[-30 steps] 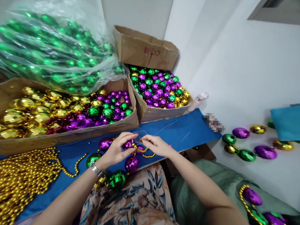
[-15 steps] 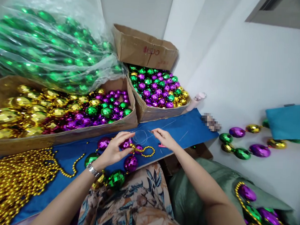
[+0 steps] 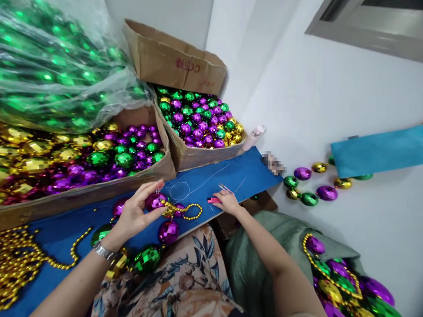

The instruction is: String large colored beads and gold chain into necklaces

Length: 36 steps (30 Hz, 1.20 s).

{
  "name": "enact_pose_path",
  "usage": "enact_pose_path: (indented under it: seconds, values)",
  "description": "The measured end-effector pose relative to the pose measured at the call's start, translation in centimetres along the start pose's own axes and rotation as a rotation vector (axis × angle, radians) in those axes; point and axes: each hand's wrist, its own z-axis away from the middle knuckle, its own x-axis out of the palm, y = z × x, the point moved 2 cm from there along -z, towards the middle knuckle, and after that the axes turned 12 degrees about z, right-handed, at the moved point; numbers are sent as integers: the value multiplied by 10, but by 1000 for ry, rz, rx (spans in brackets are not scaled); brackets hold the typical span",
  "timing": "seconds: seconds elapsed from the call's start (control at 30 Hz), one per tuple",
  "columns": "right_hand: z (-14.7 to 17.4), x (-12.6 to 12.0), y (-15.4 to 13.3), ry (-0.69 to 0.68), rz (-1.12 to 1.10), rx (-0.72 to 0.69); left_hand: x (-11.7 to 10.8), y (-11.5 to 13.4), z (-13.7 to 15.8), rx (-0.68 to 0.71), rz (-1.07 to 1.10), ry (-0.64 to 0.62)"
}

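My left hand [image 3: 137, 213] is curved around a faceted purple ball [image 3: 156, 201] of a bead garland, thumb against a cluster of small gold beads [image 3: 170, 208]. Clear thread stands up near its fingertips. The garland's other purple balls and a green ball [image 3: 147, 258] hang at the table edge. My right hand [image 3: 228, 202] rests low over the blue cloth with its fingers closed on a small pink tool [image 3: 214, 200], whose kind I cannot make out. A thin pale pointed piece [image 3: 227, 189] lies beside its fingers. A loop of clear thread [image 3: 179, 191] lies between the hands.
Two cardboard boxes of shiny balls, a left box [image 3: 126, 190] and a right box [image 3: 208, 156], line the back. A plastic bag of green balls [image 3: 54, 77] sits above. Gold bead strands [image 3: 6, 266] lie left. A pink bottle [image 3: 253, 137] stands by the wall; a green sack [image 3: 264, 245] is right.
My right hand has come down from the thread loop to the pink tool on the cloth. The left hand stays at the garland. The whole view has swung right.
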Motion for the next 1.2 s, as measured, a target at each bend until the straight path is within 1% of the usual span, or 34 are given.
enact_pose_path:
  seconds: [0.13,0.23,0.3,0.37,0.4,0.47,0.5,0.53,0.6,0.73,0.87,1.0,1.2]
  values:
    - [2,-1,-19,22,-9,-75,1,1,0,-1,39,-3]
    - [3,-17,-39,72,-75,-125,2,5,0,0,74,-18]
    - [6,-38,-56,111,-135,-184,3,9,1,-1,96,-36]
    - [12,-68,-75,137,-229,-273,5,12,1,4,111,-56]
    - [16,-84,-84,140,-291,-329,6,14,1,4,114,-67]
    - [22,-115,-102,138,-482,-454,8,16,0,5,114,-89]
    - [24,-128,-110,141,-529,-501,9,17,0,5,113,-101]
    - [24,-139,-117,151,-551,-536,9,17,0,3,112,-112]
    - [21,-152,-128,189,-501,-571,11,18,1,5,102,-132]
    - [11,-157,-142,299,-317,-595,12,17,1,25,77,-150]
    - [5,-155,-148,374,-209,-629,11,16,1,35,71,-148]
    - [3,-155,-149,422,-171,-632,10,15,1,29,69,-152]
    - [2,-154,-150,449,-143,-658,9,14,1,24,73,-141]
